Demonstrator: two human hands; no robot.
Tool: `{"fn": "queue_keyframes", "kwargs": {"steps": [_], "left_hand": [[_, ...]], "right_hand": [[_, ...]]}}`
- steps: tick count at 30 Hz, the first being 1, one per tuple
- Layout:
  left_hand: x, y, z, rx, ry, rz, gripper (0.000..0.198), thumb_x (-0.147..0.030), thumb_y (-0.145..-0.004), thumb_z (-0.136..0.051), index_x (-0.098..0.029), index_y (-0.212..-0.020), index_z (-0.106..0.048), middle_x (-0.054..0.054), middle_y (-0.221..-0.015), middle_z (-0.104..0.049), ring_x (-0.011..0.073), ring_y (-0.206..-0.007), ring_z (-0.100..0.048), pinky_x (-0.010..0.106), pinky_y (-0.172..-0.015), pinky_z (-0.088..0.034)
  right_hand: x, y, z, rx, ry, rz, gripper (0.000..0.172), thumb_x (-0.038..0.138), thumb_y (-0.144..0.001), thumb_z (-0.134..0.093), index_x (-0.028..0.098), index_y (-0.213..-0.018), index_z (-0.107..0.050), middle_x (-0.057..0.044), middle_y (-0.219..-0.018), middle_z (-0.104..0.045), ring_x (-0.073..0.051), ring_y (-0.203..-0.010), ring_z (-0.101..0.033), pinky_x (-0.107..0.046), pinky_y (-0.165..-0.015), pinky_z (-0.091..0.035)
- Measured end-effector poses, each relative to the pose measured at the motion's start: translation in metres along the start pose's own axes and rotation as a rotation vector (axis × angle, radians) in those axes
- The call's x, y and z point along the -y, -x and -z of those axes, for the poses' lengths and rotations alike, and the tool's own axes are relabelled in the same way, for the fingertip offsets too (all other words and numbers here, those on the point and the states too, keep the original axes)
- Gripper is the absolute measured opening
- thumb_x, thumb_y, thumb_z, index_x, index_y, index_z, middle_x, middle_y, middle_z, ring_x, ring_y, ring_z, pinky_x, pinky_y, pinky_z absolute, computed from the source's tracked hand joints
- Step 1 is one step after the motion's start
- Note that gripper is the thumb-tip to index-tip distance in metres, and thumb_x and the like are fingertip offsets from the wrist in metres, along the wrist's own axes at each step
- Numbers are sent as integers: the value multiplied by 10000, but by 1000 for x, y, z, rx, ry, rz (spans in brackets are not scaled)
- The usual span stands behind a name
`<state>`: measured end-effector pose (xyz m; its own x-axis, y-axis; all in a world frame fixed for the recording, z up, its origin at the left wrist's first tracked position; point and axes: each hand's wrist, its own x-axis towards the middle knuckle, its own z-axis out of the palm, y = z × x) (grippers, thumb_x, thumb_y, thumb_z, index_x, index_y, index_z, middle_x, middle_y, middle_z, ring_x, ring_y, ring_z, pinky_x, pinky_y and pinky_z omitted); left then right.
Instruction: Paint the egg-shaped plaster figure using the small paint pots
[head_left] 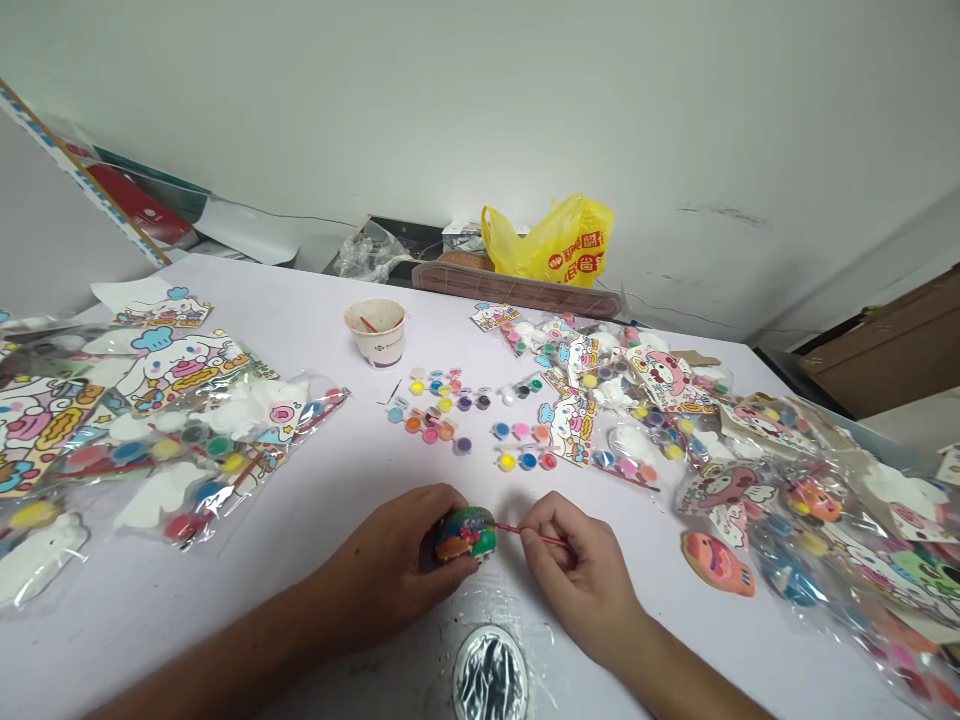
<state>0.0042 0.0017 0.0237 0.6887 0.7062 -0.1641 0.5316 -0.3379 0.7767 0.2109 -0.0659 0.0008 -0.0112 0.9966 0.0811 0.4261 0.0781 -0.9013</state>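
A small figure (pixel 466 535) painted green, blue, orange and red is held between the thumb and fingers of my left hand (pixel 412 555), low in the middle of the view. From the right, my right hand (pixel 574 560) pinches a thin red paintbrush (pixel 511 528), its tip touching or very near the figure's right side. Beyond both hands stand several small paint pots (pixel 430 430) in many colours. Just below the figure, a round silvery disc (pixel 490 675) lies at the near edge.
A paper cup (pixel 377 335) with a stick inside stands farther back. Bagged paint kits (pixel 202 430) cover the left side, and more kits (pixel 660 380) fill the right. An orange-pink painted piece (pixel 717 563) lies right of my right hand. A yellow bag (pixel 559 245) is by the wall.
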Motion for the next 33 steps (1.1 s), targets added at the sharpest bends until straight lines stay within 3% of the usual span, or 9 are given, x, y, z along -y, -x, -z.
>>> {"fn": "queue_keyframes", "kwargs": {"steps": [33], "left_hand": [[1,1,-1,-14,30,0,97,-292,-863,-574,-198,-862,-550,-7,-810,-561,174,-717,-508,277,-634,-371]], "right_hand": [[0,-1,1,3,41,16,205,233,-885,-487,217,-686,-442,110,-526,-221,-92,-464,-230,-212,-452,-233]]}}
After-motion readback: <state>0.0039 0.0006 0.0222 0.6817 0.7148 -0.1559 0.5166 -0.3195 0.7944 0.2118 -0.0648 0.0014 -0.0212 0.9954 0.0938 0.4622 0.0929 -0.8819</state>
